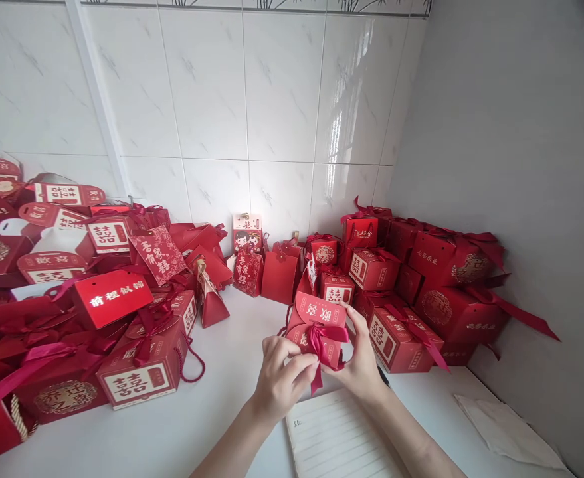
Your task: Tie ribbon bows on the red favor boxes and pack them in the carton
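Note:
A small red gift box with gold characters and a dark pink ribbon bow is held up between both hands over the white table. My left hand pinches the box's lower left side at the ribbon, fingers closed. My right hand cups the box from the right, thumb on its front. The ribbon's tail hangs down between my hands.
A large heap of red gift boxes fills the left side; a stack of ribboned red boxes sits in the right corner. A lined notebook lies under my wrists. A folded white cloth lies at the right. Tiled wall behind.

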Motion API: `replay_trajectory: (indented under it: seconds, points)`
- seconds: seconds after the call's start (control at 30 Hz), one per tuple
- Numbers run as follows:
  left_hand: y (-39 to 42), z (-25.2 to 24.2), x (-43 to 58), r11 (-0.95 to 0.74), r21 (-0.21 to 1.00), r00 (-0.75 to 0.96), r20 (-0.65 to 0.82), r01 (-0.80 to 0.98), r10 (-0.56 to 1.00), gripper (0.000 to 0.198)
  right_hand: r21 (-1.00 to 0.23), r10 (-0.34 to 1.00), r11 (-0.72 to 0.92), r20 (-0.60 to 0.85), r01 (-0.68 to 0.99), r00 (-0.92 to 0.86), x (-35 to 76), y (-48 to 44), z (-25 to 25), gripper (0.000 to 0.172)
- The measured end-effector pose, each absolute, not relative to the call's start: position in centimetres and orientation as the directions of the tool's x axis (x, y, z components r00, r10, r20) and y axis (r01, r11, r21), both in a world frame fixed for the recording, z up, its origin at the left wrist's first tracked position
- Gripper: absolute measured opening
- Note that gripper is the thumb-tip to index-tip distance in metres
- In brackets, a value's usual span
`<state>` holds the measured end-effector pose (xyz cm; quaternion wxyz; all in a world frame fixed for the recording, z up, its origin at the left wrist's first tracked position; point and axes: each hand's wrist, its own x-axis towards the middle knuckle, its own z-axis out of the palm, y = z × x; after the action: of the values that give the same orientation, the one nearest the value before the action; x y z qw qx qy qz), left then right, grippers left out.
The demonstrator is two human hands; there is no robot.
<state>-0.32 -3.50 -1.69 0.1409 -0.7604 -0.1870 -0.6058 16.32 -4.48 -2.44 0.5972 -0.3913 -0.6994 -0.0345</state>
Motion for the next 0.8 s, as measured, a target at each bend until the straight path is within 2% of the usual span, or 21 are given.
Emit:
replay_trajectory:
  seconds: [0.23,0.3,0.43,0.53,0.57,0.63,0.7,0.8]
  points:
    - [-3.9,-1.3,-0.6,-0.914,0.008,0.220,0.970,0.406,0.106,0.011,-0.427,0.504,0.710,0.864,0.559,0.020,16.5,-4.4,-2.7,0.089]
    - [-4.0,-1.2,-0.8,-0.932,0.043,0.222,0.966,0.360,0.130,0.016,-0.419,0.490,0.721,0.871,0.553,0.021,16.5,-4.4,-2.6,0.089]
    - [-3.8,-1.3,-0.8,-0.923,0.290,0.023,0.952,0.252,0.306,0.018,-0.409,0.470,0.741,0.883,0.532,0.024,16.5,-4.6,-2.5,0.091]
    - [-3.3,-1.5,-0.6,-0.855,0.502,-0.137,0.863,0.132,0.486,0.006,-0.427,0.487,0.742,0.873,0.516,0.023,16.4,-4.7,-2.4,0.092]
    - [-3.2,-1.5,-0.6,-0.822,0.562,-0.137,0.825,0.096,0.548,0.001,-0.426,0.488,0.745,0.873,0.513,0.016,16.4,-4.7,-2.4,0.092]
    - [-3.0,-1.5,-0.6,-0.754,0.655,-0.079,0.755,0.050,0.650,0.016,-0.415,0.484,0.752,0.875,0.512,-0.002,16.3,-4.7,-2.4,0.091]
    - [-2.9,-1.4,-0.6,-0.712,0.701,-0.008,0.713,0.036,0.701,0.022,-0.402,0.477,0.754,0.879,0.519,-0.012,16.2,-4.7,-2.3,0.091]
    - [-3.0,-1.2,-0.6,-0.681,0.732,0.001,0.681,0.020,0.732,0.018,-0.392,0.471,0.746,0.882,0.538,-0.011,16.2,-4.8,-2.3,0.092]
